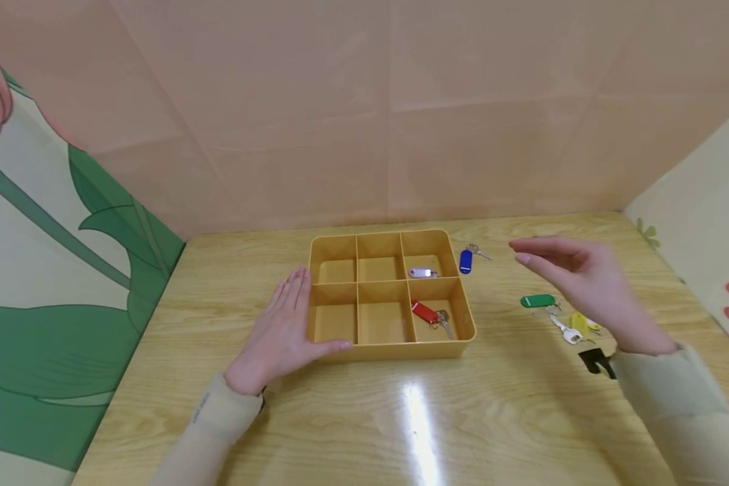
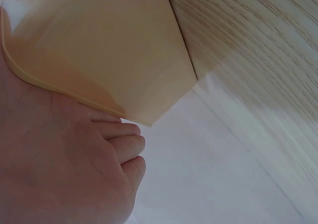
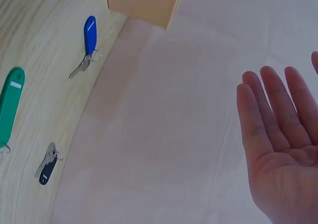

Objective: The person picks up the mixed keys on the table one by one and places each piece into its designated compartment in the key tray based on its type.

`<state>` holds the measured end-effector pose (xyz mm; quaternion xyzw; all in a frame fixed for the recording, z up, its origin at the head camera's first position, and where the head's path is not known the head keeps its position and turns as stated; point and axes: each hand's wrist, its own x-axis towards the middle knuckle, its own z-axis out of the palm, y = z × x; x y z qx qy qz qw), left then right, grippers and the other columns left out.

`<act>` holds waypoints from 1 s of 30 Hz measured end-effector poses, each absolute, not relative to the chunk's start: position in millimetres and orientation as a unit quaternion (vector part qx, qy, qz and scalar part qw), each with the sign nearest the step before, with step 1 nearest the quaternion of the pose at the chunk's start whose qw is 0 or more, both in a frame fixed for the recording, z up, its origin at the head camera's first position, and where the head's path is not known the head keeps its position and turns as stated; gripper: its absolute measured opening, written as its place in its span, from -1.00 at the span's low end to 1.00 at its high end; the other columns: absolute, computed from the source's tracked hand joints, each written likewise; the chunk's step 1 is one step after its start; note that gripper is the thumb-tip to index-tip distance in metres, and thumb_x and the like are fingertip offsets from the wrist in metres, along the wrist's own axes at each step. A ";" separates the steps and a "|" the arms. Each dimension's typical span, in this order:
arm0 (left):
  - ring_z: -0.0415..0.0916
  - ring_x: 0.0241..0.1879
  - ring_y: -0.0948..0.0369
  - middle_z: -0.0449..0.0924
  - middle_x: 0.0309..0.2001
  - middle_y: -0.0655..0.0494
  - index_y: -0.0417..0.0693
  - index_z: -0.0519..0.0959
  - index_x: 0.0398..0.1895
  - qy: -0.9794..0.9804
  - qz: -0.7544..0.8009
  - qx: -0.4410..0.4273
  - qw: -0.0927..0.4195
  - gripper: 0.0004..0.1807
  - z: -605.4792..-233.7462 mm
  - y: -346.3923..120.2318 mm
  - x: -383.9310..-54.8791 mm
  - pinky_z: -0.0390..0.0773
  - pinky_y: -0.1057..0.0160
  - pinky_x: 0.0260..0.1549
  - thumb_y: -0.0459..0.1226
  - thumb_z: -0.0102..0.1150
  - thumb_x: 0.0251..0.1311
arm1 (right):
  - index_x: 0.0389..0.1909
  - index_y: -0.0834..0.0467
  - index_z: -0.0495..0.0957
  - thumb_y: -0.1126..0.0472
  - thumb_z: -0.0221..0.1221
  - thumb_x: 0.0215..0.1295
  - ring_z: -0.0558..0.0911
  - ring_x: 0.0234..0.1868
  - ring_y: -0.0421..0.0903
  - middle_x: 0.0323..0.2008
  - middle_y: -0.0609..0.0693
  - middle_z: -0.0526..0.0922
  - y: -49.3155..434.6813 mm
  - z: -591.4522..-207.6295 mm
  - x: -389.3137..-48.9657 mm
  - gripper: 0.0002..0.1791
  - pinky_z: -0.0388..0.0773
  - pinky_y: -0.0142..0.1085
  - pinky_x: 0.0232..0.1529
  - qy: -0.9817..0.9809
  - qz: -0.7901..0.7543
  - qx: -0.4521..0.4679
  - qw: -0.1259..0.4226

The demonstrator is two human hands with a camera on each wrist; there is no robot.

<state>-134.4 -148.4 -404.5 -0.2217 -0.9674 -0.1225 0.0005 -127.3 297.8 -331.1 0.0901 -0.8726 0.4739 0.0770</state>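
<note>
My left hand (image 1: 282, 337) lies with straight fingers along the left side of a yellow six-compartment organizer box (image 1: 383, 351), its thumb at the front rim. In the left wrist view, the palm and fingers are against the box wall (image 2: 114, 50). My right hand (image 1: 595, 283) hovers to the right of the box, fingers extended, thumb apart, holding nothing. A key with a red tag (image 1: 425, 312) lies in the front right compartment; a pale lilac tag (image 1: 422, 273) lies in the back right one. Beside the box is a key with a blue tag (image 1: 466, 261).
Below the right hand lie a green tag (image 1: 537, 301) and a yellow tag (image 1: 579, 324) with keys. A black-tagged key (image 3: 48, 172) shows in the right wrist view, near the table's back edge. A pink sheet (image 1: 389, 135) hangs behind the wooden table (image 1: 352, 418).
</note>
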 end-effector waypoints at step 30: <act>-0.37 0.59 0.01 -0.31 0.62 -0.22 -0.31 -0.24 0.61 -0.969 -0.115 -0.221 0.000 0.49 -406.0 -149.0 -134.6 -0.26 0.06 0.52 0.68 -0.21 -0.03 | 0.22 0.17 0.64 0.16 0.29 0.42 0.65 -0.02 -0.38 0.05 -0.20 0.72 333.5 -320.5 -124.3 -0.61 0.49 -0.66 -0.09 -0.876 0.472 0.049 0.086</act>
